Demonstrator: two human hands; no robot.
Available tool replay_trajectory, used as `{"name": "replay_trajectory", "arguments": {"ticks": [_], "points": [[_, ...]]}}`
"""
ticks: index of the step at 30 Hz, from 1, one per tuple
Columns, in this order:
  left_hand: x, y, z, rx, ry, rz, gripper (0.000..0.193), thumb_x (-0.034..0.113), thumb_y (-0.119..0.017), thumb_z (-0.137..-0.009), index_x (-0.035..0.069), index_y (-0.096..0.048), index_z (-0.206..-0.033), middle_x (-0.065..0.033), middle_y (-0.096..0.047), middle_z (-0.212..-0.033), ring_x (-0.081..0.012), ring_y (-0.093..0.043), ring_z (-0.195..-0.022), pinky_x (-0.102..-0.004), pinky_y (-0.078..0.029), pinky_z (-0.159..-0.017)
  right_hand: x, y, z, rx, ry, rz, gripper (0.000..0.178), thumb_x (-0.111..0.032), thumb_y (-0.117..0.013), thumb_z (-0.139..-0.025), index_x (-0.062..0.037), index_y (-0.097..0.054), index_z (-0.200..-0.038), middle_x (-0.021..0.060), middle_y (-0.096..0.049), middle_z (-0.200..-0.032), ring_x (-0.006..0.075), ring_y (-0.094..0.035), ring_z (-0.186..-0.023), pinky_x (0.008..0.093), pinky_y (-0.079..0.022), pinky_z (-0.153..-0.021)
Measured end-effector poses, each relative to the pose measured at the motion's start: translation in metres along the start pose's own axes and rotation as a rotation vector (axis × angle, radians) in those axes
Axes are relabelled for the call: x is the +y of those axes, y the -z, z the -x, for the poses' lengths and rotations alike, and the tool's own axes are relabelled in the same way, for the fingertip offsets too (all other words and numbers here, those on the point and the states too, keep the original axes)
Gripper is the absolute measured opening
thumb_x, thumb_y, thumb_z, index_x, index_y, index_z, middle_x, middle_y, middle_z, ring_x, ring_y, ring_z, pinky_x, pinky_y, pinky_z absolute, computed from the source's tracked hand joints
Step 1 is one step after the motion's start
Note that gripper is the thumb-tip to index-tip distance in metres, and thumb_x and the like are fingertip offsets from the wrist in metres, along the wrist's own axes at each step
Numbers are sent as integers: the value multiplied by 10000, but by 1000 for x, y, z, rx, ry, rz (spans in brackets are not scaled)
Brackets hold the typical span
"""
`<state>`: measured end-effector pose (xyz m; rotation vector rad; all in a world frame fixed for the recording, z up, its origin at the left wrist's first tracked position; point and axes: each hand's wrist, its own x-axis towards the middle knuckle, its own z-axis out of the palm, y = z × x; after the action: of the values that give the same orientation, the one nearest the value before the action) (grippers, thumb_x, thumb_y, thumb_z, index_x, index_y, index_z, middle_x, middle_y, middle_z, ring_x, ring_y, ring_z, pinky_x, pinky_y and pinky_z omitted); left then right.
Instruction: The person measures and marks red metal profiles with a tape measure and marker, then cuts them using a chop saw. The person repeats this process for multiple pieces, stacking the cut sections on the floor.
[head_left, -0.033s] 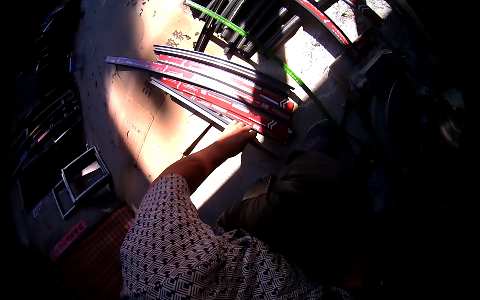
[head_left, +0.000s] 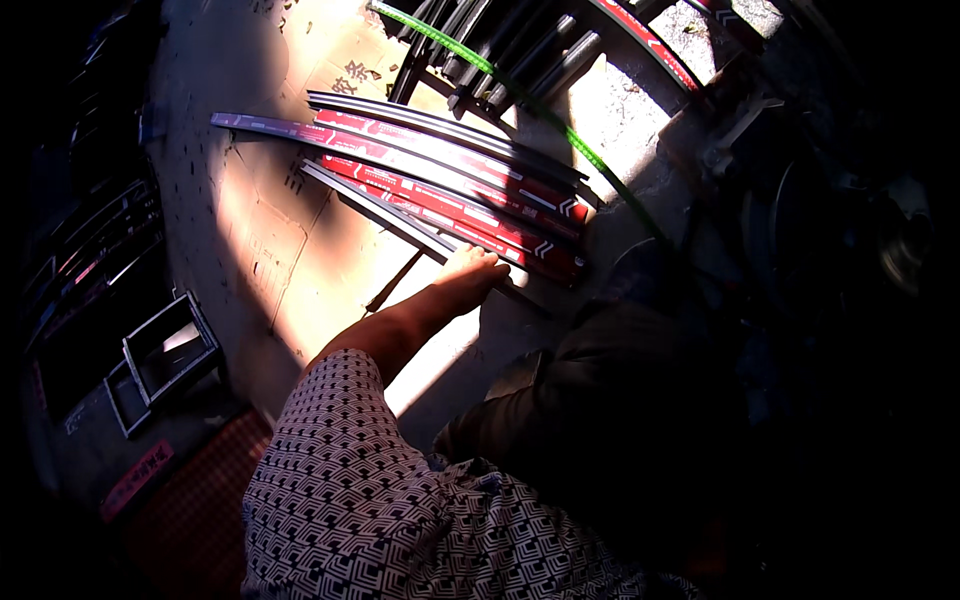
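Observation:
My left hand is closed around a long, narrow grey metal profile, near its close end. The strip runs up and left from my fingers, and a dark length of it shows past the hand. Right beside it lies a row of metal profiles covered in red and white printed film, spread slightly like a fan. A bare grey-black profile lies along the far side of that row. Deep shadow fills the right of the picture, and my right hand does not show.
Beneath the profiles is cardboard. A bright green strip crosses at the upper right, over several black tubes. Small rectangular frames lie at the left. A reddish mat is at the lower left.
My left hand and the grey profile have shifted very slightly toward me, away from the red-filmed row. Everything else lies as before.

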<state>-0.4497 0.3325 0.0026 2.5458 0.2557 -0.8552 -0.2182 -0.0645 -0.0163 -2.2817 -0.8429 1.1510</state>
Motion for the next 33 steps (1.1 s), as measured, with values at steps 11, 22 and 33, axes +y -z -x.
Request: {"name": "replay_trajectory", "arguments": {"ticks": [11, 22, 33], "points": [[-20, -45, -10, -296, 194, 90, 254, 270, -742, -879, 166, -743, -1112, -84, -752, -1040, -286, -696, -1055, -414, -500, -978, 7, 6, 2, -12, -2, 17, 310, -218, -635, -993, -59, -616, -1258, 214, -654, -1135, 434, -638, -1067, 472, -538, -893], [-40, -49, -33, 527, 1114, 1638, 504, 437, -872, -836, 3, -684, -1009, -121, -690, -948, -211, -641, -729, -364, -530, -615, 29, -6, -3, -7, 37, 14, 315, -219, -641, -990, -58, -615, -1260, 216, -654, -1138, 434, -638, -1069, 473, -538, -895], [-39, -52, -72, 965, 1137, 2062, 371, 272, -906, -820, 95, -670, -1046, -6, -685, -871, -146, -594, -632, -300, -456, -520, 70, -34, 5, 32, 73, 40, 320, -219, -647, -988, -58, -614, -1263, 218, -654, -1141, 435, -638, -1070, 473, -538, -897]]}}
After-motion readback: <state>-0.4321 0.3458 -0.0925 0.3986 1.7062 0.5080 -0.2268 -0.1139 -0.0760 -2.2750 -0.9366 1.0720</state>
